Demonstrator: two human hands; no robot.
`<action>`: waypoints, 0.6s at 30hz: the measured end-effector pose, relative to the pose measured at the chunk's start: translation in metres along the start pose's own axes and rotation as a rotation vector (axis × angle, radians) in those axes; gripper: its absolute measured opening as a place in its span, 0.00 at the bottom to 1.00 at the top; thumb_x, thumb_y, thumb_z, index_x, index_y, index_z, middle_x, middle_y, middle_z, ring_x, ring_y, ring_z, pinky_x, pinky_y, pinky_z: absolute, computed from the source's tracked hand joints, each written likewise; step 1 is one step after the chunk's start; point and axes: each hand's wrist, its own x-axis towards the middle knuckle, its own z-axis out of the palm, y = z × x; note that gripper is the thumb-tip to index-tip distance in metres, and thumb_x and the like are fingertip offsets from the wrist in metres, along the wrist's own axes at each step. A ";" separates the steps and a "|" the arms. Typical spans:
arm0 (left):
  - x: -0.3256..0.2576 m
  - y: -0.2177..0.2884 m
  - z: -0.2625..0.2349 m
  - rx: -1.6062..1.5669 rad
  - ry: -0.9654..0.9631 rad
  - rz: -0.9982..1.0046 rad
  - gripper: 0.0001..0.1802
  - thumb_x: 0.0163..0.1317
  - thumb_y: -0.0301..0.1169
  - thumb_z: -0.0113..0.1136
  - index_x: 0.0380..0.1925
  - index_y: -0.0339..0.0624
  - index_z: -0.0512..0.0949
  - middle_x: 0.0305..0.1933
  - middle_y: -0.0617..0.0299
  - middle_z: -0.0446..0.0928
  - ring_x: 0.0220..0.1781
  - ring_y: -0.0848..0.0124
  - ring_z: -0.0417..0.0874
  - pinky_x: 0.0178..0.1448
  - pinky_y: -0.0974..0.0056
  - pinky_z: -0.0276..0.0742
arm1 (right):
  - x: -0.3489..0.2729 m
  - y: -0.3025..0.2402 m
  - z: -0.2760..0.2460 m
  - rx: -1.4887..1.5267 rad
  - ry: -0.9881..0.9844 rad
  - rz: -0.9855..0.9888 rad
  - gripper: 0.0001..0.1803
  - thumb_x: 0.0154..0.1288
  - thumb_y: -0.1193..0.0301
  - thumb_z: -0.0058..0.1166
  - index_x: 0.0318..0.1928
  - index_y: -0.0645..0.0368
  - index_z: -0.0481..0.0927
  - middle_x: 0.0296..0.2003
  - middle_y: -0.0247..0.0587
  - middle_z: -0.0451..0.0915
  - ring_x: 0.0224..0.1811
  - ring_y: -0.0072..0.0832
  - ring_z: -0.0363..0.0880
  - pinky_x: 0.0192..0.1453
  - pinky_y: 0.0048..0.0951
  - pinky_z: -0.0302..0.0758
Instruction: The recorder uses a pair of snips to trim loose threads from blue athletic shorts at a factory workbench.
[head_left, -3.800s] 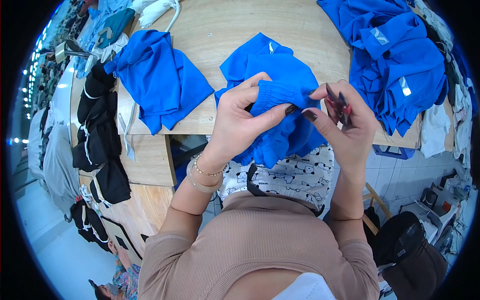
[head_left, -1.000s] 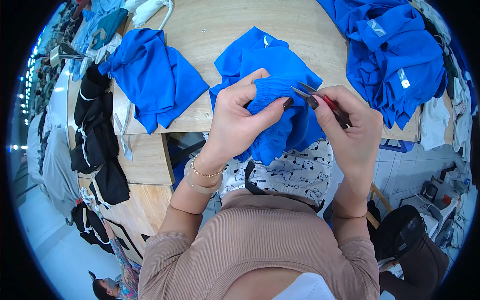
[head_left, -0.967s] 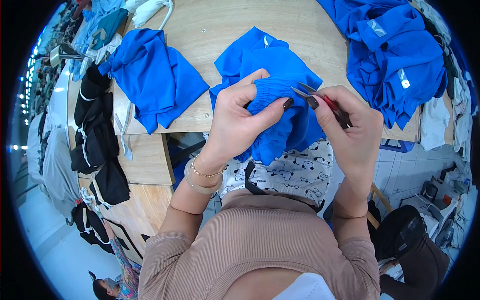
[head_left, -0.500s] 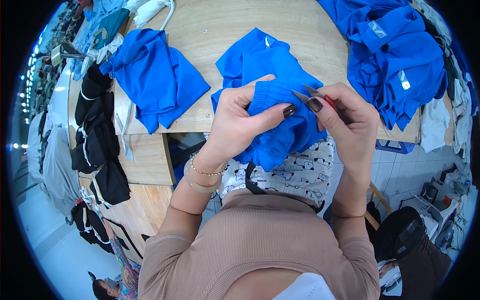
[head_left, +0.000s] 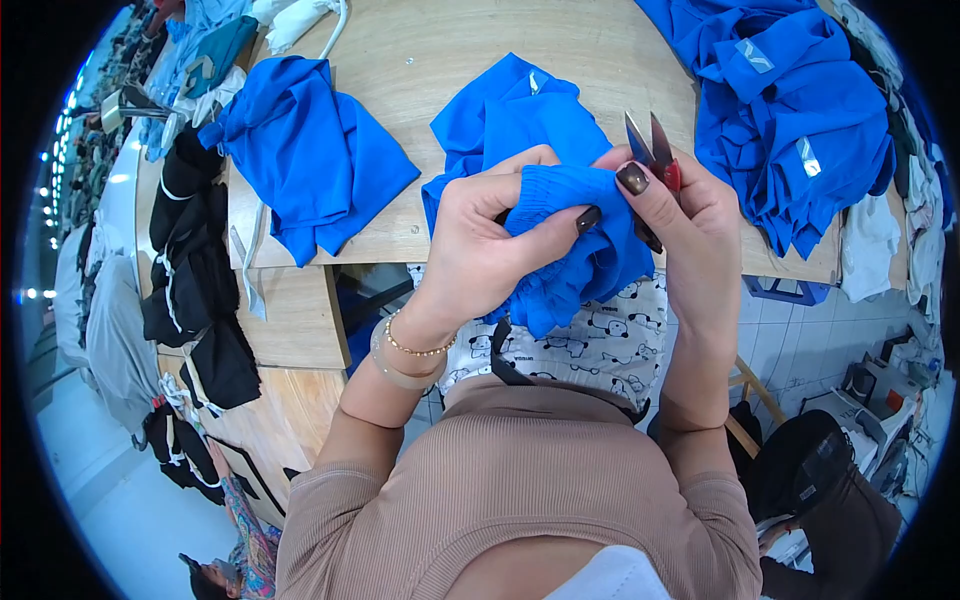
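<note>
A bright blue garment [head_left: 545,130] lies at the near edge of the wooden table [head_left: 440,60] and hangs down toward my lap. My left hand [head_left: 490,250] bunches its ribbed elastic edge between thumb and fingers. My right hand [head_left: 690,230] also pinches that edge and holds small red-handled thread snips [head_left: 650,150]. The snips' blades point up and away from the cloth, slightly apart.
A second blue garment [head_left: 310,160] lies crumpled at the table's left. A heap of blue garments [head_left: 790,110] covers the right end. Black garments [head_left: 190,280] hang off the left side. Light blue and white cloth lies at the far left corner.
The snips have swung from pointing left at the fabric edge to pointing upward. Both hands still pinch the bunched elastic edge.
</note>
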 end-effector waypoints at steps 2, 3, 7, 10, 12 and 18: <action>0.000 -0.003 -0.003 0.007 -0.006 0.027 0.04 0.53 0.18 0.58 0.28 0.30 0.81 0.28 0.64 0.73 0.31 0.78 0.68 0.32 0.76 0.61 | -0.001 0.001 0.000 -0.029 0.001 -0.019 0.12 0.61 0.69 0.61 0.40 0.64 0.80 0.26 0.26 0.76 0.28 0.10 0.67 0.30 0.11 0.63; 0.000 -0.003 -0.003 0.006 -0.006 0.027 0.04 0.53 0.18 0.58 0.28 0.30 0.81 0.28 0.64 0.73 0.31 0.78 0.68 0.32 0.76 0.61 | -0.001 0.001 0.001 -0.051 0.010 -0.056 0.11 0.60 0.69 0.62 0.39 0.64 0.80 0.25 0.25 0.74 0.27 0.09 0.66 0.29 0.11 0.62; 0.000 -0.005 -0.004 -0.014 -0.032 0.017 0.05 0.53 0.17 0.58 0.30 0.31 0.81 0.29 0.63 0.74 0.31 0.78 0.69 0.33 0.75 0.63 | -0.001 0.004 0.002 -0.116 0.067 -0.138 0.09 0.60 0.70 0.62 0.33 0.63 0.78 0.21 0.22 0.68 0.24 0.09 0.60 0.26 0.12 0.56; -0.003 -0.004 -0.003 -0.059 -0.024 -0.026 0.06 0.53 0.17 0.59 0.31 0.30 0.81 0.31 0.63 0.77 0.31 0.80 0.72 0.36 0.75 0.67 | 0.000 0.007 0.002 -0.117 0.115 -0.142 0.09 0.59 0.71 0.62 0.30 0.63 0.77 0.20 0.21 0.65 0.24 0.09 0.57 0.25 0.13 0.53; -0.004 -0.005 -0.005 -0.069 -0.011 -0.068 0.07 0.53 0.17 0.59 0.32 0.30 0.81 0.32 0.63 0.79 0.32 0.80 0.74 0.38 0.75 0.69 | 0.001 0.005 0.005 -0.104 0.130 -0.138 0.09 0.59 0.71 0.62 0.30 0.63 0.77 0.20 0.21 0.65 0.24 0.09 0.56 0.25 0.13 0.53; -0.003 -0.004 -0.002 -0.017 0.036 -0.108 0.03 0.55 0.22 0.61 0.28 0.35 0.82 0.26 0.67 0.80 0.28 0.83 0.74 0.63 0.65 0.66 | 0.001 0.001 0.009 -0.123 0.164 -0.224 0.07 0.61 0.73 0.59 0.33 0.63 0.75 0.22 0.23 0.67 0.24 0.09 0.59 0.26 0.12 0.54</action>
